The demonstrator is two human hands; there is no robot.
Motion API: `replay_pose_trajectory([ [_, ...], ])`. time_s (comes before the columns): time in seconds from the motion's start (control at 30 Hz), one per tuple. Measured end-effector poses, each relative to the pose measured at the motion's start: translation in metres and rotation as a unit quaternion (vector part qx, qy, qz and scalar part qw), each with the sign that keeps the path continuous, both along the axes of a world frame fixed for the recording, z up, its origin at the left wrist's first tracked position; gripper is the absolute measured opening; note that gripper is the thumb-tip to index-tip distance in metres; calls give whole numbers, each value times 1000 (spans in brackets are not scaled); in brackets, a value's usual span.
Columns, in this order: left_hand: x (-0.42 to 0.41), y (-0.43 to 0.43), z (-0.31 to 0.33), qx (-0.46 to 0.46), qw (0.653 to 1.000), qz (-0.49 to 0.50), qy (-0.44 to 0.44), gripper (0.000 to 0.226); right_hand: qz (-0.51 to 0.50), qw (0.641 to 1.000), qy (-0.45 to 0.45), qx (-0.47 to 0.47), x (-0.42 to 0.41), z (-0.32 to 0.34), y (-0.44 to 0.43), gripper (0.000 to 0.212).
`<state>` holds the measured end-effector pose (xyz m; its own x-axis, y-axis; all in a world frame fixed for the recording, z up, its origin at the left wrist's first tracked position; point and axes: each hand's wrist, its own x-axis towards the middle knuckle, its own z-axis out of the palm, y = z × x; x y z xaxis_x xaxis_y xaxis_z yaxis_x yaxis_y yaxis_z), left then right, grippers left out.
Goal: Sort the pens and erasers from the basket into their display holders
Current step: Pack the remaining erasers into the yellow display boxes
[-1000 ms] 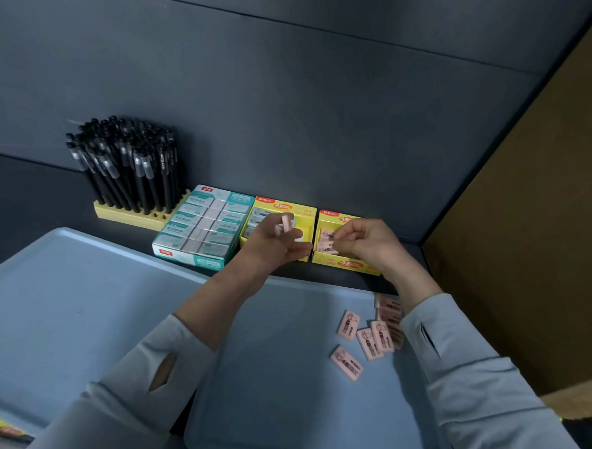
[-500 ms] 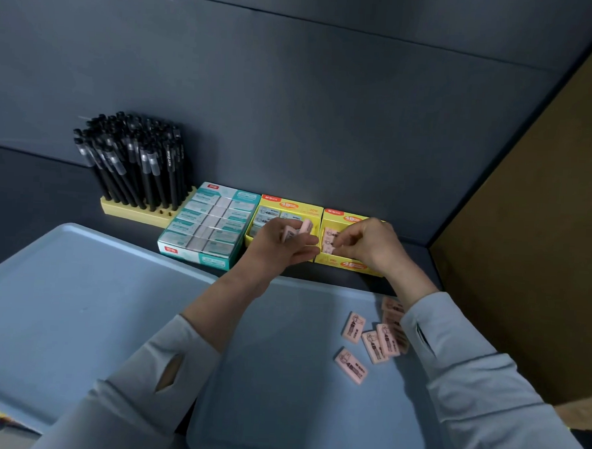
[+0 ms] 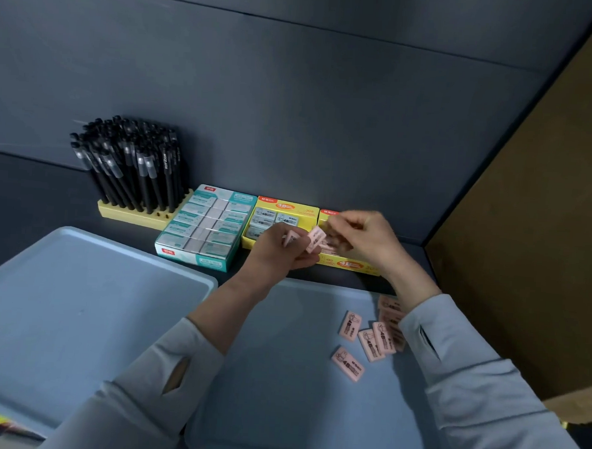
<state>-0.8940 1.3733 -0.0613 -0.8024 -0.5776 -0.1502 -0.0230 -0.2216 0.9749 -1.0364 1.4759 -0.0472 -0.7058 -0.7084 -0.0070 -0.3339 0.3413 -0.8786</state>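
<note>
Pink eraser: judged light, rubbery; take by long edges | left hand pinches it | right hand fingers curled, hold unclear

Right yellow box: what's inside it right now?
Pink erasers show at the left end of the right yellow box. The right hand covers the rest, so its fill cannot be seen. The left hand holds a loose eraser nearby.

Dark grey panelled wall behind a dark counter, brown board along the right side, meeting the wall
</note>
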Motion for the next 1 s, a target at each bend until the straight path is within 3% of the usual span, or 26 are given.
replay_pose_trajectory([
  [0.07, 0, 2, 3, -18, 1000, -10, 0, 12, 55, 992, -110, -25, 7, 8, 1, 18],
  [0.13, -1, 5, 8, -38, 999, -14, -9, 13, 73, 989, -124, -29, 10, 11, 3, 13],
  [0.2, -4, 6, 10, -66, 997, -5, -30, 10, 11, 989, -126, -70, 3, 12, 7, 10],
  [0.3, -9, 2, 8, -74, 996, 8, -57, 11, -99, 990, -55, -88, -21, 10, 21, 10],
  [0.4, -12, -1, 7, -29, 998, -5, -53, 32, -104, 994, 15, 25, -39, 3, 31, 17],
  [0.5, -11, 0, 8, -21, 999, -32, -19, 30, -73, 985, 103, 119, -36, -1, 28, 21],
  [0.7, -12, -5, 4, -24, 999, -34, -4, 9, -77, 965, 228, 103, -29, -18, 14, 18],
  [1.0, -12, -9, 4, -42, 999, -20, -4, 15, -24, 929, 344, 133, -30, -31, 19, 20],
])
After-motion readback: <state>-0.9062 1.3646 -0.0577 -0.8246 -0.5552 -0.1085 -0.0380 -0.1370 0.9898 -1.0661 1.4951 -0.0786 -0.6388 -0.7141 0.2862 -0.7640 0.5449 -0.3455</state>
